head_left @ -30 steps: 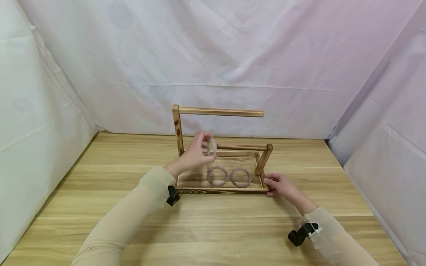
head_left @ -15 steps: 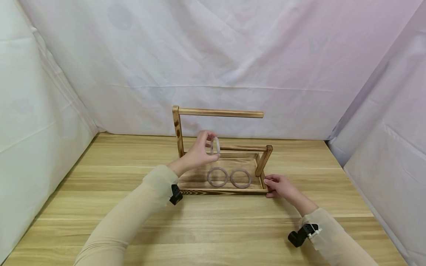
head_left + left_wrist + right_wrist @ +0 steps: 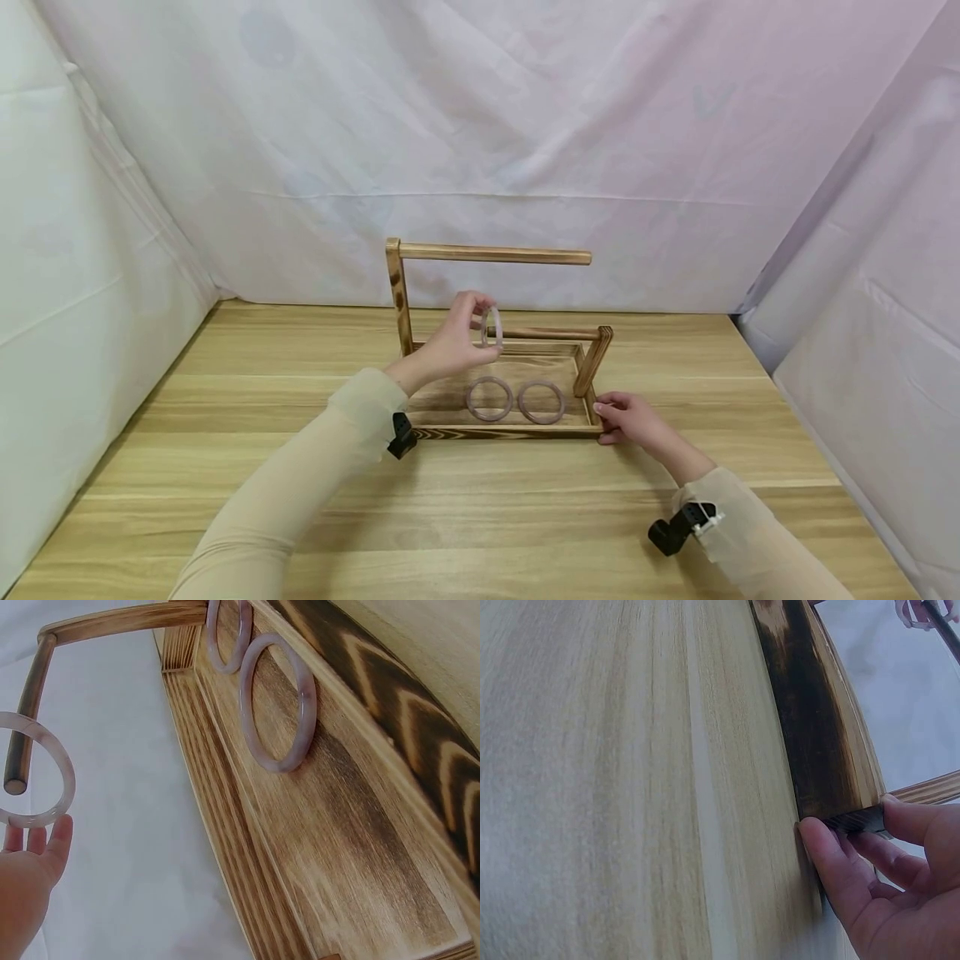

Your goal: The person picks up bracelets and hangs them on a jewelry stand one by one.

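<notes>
My left hand (image 3: 457, 342) pinches a pale lilac bangle (image 3: 498, 325) upright between thumb and fingers. The bangle is at the free left end of the stand's lower bar (image 3: 551, 333). In the left wrist view the tip of that bar (image 3: 16, 769) shows within the ring's opening. Two more bangles, a left one (image 3: 489, 379) and a right one (image 3: 542, 383), lie flat side by side in the stand's wooden tray (image 3: 502, 432). My right hand (image 3: 633, 419) grips the tray's front right corner, its thumb on the rim in the right wrist view.
Above the tray's back runs a longer upper bar (image 3: 495, 254), carried by a tall post (image 3: 399, 292) on the left. A shorter post (image 3: 593, 361) carries the lower bar on the right. White cloth (image 3: 480, 125) hangs behind the wooden table (image 3: 480, 517) and at both sides.
My left hand has moved a little to the right with the bangle, bringing it to the lower bar's free end. My right hand stays on the tray corner.
</notes>
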{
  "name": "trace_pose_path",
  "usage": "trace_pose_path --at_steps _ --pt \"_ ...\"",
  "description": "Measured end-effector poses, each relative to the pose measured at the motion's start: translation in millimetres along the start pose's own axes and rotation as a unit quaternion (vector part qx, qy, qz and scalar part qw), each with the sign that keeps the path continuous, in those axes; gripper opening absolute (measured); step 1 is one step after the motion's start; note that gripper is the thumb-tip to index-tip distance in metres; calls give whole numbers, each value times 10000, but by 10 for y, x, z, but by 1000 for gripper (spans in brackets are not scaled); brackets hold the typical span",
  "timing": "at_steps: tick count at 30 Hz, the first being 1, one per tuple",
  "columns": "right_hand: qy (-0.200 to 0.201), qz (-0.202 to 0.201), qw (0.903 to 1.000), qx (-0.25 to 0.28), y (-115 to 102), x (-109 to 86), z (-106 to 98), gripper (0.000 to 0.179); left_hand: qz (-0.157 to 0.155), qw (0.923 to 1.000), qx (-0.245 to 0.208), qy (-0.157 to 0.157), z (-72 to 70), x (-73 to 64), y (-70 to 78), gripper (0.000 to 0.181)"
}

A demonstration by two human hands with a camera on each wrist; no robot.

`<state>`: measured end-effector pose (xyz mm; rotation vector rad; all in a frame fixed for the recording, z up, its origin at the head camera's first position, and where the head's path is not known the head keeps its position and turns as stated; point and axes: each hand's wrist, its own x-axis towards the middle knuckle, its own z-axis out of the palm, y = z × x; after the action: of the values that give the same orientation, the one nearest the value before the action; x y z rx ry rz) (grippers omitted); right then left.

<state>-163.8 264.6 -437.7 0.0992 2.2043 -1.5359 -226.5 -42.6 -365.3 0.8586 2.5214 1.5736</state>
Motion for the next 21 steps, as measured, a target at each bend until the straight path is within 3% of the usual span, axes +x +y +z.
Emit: trace_pose_path --at_steps 8,21 --pt "-34 19 10000 -2 1 14 -13 46 148 9998 71 -62 33 51 20 62" --pt "-38 35 10000 -59 -12 6 -7 45 51 9996 125 -236 60 102 97 63"
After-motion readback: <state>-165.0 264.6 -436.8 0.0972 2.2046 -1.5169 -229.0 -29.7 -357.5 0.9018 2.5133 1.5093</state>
